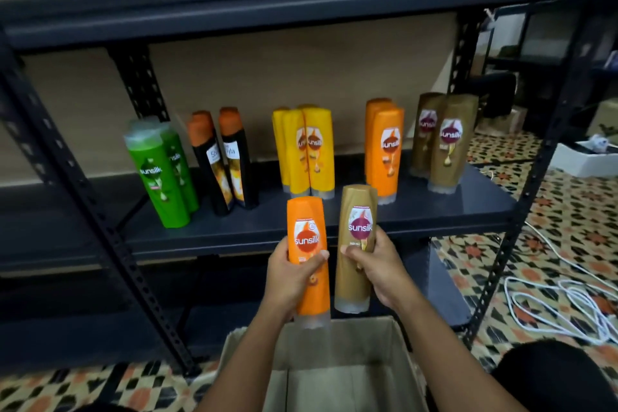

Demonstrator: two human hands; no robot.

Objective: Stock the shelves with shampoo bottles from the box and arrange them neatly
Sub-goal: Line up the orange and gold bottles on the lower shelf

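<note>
Above the box [337, 375], the left hand [291, 278] wraps an orange bottle [309, 257] and the right hand [378, 267] a gold bottle [356, 244], labels outward (likely to match the colour groups) beyond on the shelf [368, 221].

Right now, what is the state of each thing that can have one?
left hand: grips orange bottle, upright
right hand: grips gold bottle, upright
cardboard box: open, no bottles visible inside
shelf bottles: standing, grouped by colour
white cable: loose on floor
</note>
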